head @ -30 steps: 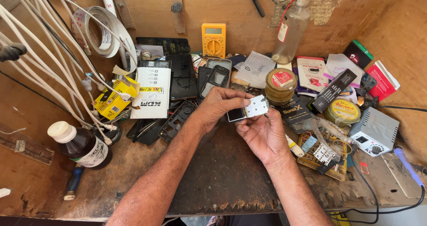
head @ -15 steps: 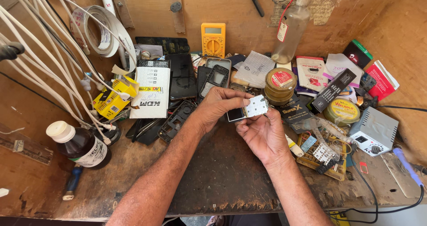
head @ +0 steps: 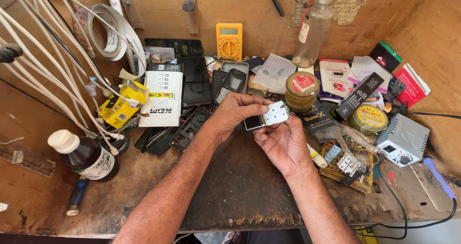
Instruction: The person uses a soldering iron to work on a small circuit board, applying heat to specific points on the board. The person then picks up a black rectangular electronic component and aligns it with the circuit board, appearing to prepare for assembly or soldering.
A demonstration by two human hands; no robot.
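Both hands meet over the middle of a worn wooden workbench (head: 230, 196). My left hand (head: 235, 113) and my right hand (head: 283, 145) together grip a small phone circuit board (head: 274, 114) with a white keypad face and a dark screen part at its left end. The left fingers pinch its upper and left edge. The right fingers hold it from below and from the right. The board is lifted a little above the bench top.
Phone shells and frames (head: 192, 126) lie left of the hands, with a white box (head: 162, 99) and a yellow box (head: 119, 107). A brown bottle (head: 86, 155) stands front left. Behind are a yellow multimeter (head: 229, 41), a clear bottle (head: 313, 30), round tins (head: 301, 88). A grey soldering station (head: 402, 141) sits right.
The hands and the board stay in nearly the same place; only slight finger shifts show.
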